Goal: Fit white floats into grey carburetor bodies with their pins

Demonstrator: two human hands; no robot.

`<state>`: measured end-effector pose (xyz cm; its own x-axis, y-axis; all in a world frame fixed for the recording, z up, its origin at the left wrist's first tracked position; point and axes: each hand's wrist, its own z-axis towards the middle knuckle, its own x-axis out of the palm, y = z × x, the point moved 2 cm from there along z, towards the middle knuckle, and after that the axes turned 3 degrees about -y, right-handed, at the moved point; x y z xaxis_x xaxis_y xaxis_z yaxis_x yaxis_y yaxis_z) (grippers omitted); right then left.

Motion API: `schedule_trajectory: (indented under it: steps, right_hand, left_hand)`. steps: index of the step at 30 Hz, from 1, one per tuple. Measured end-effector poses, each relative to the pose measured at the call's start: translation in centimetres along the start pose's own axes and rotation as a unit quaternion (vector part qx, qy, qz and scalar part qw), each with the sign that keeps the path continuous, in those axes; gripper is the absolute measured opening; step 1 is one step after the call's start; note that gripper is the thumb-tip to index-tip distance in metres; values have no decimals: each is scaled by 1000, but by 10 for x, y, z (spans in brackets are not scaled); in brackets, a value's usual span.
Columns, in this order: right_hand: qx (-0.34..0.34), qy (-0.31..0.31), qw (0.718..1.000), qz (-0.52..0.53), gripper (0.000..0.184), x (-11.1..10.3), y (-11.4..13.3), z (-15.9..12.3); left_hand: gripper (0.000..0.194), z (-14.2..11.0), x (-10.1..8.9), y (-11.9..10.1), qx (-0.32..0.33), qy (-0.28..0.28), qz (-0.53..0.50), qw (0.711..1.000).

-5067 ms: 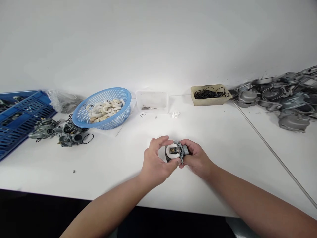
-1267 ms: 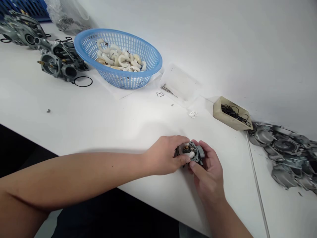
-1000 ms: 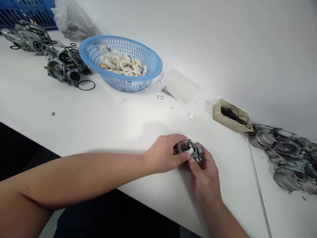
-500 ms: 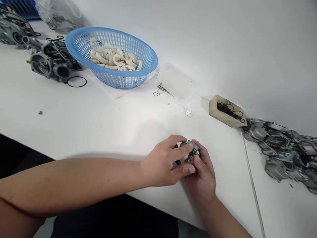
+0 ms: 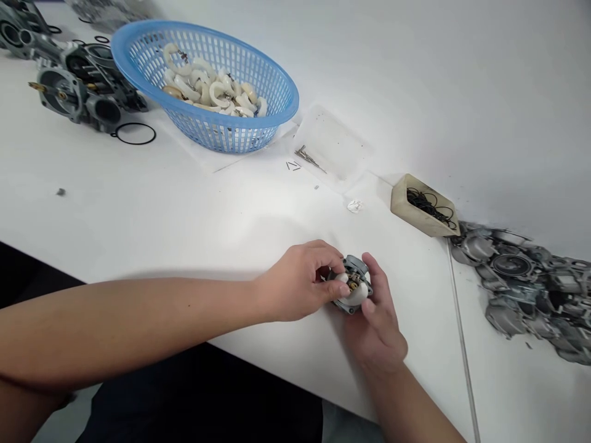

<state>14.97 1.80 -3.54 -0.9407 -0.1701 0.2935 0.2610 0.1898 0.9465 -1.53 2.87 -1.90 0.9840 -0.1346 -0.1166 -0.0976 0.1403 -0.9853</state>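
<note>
A grey metal carburetor (image 5: 354, 264) lies on its side or upside down in my hands, its underside with brass parts facing up. A white curved float (image 5: 358, 296) sits across that side. My right hand (image 5: 378, 332) cradles the carburetor from the right, with the thumb against its near edge and the fingers along the far side. From the left, my left hand (image 5: 309, 280) pinches the left part of the float between thumb and fingers. Its fingertips partly hide the carburetor's left side.
A blue basket (image 5: 231, 134) of white floats stands behind. Near it are a clear tray (image 5: 355, 144) with thin pins, a crumpled white scrap (image 5: 354, 206) and a beige box (image 5: 401, 206) of black rings. More carburetors (image 5: 512, 264) lie right, others (image 5: 69, 92) left with a black O-ring (image 5: 135, 143).
The white float now shows across the carburetor's near side. My left fingers have drawn back left into a pinch, and my right thumb and fingers have loosened slightly. The view has shifted.
</note>
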Motion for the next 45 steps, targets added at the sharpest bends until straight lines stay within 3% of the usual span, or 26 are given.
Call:
schedule_trajectory:
  steps: [4,14,20,26,31,35,39,45]
  right_hand:
    - [12,16,1000,2,71,-2,-2,-1]
    - [31,-23,997,-60,63,2,-4,-2]
    - [35,-51,998,-19,57,10,-3,-7]
    - [32,-38,999,19,42,15,-3,-7]
    - [42,-95,994,42,56,16,-5,-8]
    - [46,-110,992,46,60,18,-5,-7]
    - [23,-98,994,53,51,18,-7,-6]
    - [90,-31,988,119,58,22,-21,-7]
  left_hand:
    - [18,3,-4,2,-26,28,26,999]
    - [26,5,-4,14,21,28,22,999]
    - [30,5,-4,15,44,20,9,999]
    - [37,5,-2,20,-10,56,-86,995]
    - [35,4,-2,14,0,48,-77,996]
    - [34,3,0,12,-36,70,-141,987]
    - [32,0,2,13,-40,41,-160,986]
    - [29,-5,0,12,14,-20,-11,1000]
